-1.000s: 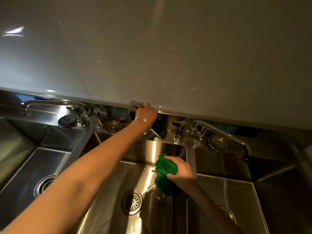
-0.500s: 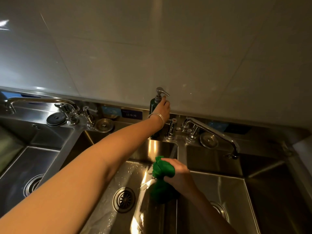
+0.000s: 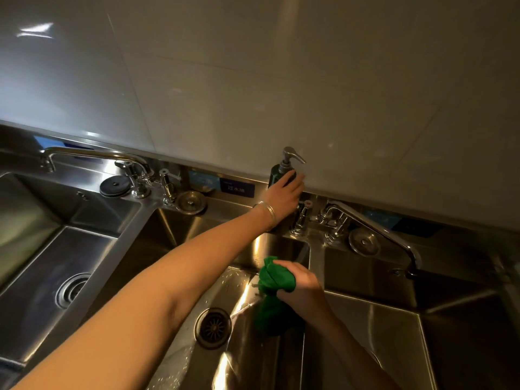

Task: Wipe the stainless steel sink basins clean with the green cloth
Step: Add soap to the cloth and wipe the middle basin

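Three stainless steel sink basins run side by side; the middle basin [image 3: 197, 280] is wet, with a round drain [image 3: 213, 327]. My right hand [image 3: 302, 291] is shut on the bunched green cloth [image 3: 274, 282], held over the right side of the middle basin by the divider. My left hand [image 3: 284, 195] reaches across to the back ledge and wraps around the body of a dark soap pump bottle [image 3: 277, 175] standing upright against the wall. A bracelet sits on that wrist.
The left basin [image 3: 50, 249] and right basin [image 3: 394, 327] flank the middle one. Two swivel taps stand on the back ledge, the left tap [image 3: 92, 154] and the right tap [image 3: 374, 229], with drain plugs [image 3: 191, 202] beside them. A tiled wall rises behind.
My left hand has slid from the pump head down onto the bottle's body. The right hand keeps the cloth in the same place. The view shifted slightly.
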The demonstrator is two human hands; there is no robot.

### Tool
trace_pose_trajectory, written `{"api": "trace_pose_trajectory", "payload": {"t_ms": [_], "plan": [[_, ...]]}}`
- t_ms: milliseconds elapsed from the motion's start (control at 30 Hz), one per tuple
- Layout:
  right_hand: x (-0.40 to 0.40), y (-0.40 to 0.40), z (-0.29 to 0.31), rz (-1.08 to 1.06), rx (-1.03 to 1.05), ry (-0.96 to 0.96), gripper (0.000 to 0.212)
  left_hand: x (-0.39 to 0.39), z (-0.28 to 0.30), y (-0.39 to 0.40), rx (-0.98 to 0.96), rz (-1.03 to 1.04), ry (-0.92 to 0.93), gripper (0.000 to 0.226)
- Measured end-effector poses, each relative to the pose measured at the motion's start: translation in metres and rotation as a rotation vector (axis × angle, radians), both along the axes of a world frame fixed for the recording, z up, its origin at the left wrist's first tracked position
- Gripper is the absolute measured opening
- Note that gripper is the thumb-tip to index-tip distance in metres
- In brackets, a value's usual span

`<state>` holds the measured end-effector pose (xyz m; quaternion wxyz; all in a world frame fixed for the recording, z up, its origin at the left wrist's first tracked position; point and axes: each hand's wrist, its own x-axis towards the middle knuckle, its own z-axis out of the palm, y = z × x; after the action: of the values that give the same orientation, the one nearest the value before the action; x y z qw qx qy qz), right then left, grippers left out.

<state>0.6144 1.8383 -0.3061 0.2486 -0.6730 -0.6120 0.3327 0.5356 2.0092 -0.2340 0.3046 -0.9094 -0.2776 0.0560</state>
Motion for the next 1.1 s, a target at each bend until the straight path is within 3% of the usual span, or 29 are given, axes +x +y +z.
{"api": "trace_pose_trajectory", "payload": {"t_ms": [100,167,367,567,767,1100], "plan": [[-0.008,0.008,-0.003,0.037,0.020,-0.002,0.064,-0.033,-0.023,-0.016,-0.094,-0.008,-0.378,0.043],[-0.015,0.018,-0.003,0.043,0.050,-0.013,0.062,-0.069,-0.047,-0.023,-0.160,0.091,-0.566,0.043],[-0.054,0.078,0.010,0.057,0.082,-0.063,0.062,-0.172,-0.098,-0.024,-0.372,0.735,-0.734,0.041],[-0.084,0.158,0.023,0.148,0.239,-0.350,0.064,-0.207,-0.112,0.005,-0.389,0.900,-0.937,0.035],[-0.089,0.192,-0.016,0.180,-0.050,-0.610,0.061,-0.212,-0.119,0.047,-0.441,0.855,-0.895,0.036],[-0.093,0.206,-0.025,0.264,-0.158,-0.707,0.065,-0.199,-0.123,0.097,-0.449,0.883,-0.615,0.026]]}}
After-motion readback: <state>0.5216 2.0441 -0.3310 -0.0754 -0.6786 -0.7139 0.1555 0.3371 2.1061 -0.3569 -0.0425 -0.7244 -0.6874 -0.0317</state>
